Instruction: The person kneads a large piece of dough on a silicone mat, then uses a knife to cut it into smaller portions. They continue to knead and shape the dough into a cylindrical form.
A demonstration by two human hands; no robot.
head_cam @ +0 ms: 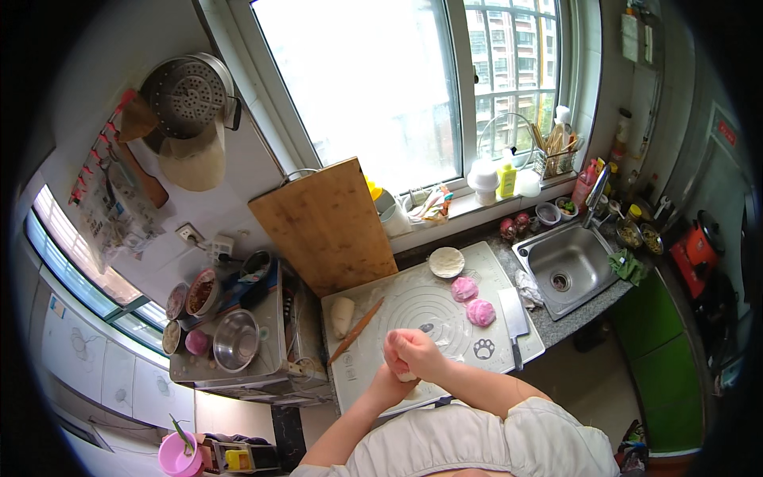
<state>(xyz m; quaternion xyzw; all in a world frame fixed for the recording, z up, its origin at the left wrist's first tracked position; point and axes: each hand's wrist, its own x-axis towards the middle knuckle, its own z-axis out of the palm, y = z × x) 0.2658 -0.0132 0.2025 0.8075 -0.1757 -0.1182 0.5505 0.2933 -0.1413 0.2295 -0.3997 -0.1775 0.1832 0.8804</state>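
Over the white silicone mat (365, 372), both hands are pressed together around a pale lump of dough (407, 377). My right hand (418, 354) is curled on top, and my left hand (390, 386) cups it from below; the fingers hide most of the lump. A longer piece of pale dough (342, 318) lies at the mat's left side, beside a tapered wooden rolling pin (357, 330). Two pink-and-white balls (464, 289), apparently dough, sit right of the mat's printed circles. Behind them stands a bowl of white flour (446, 262). A cleaver (514, 319) rests along the right edge.
A large wooden board (325, 229) leans against the wall behind the mat. To the right is a steel sink (566, 271) with a green cloth (627, 267) on its rim. The left-hand surface holds a steel bowl (236, 341), a pink ball (197, 343) and a bowl of filling (203, 291).
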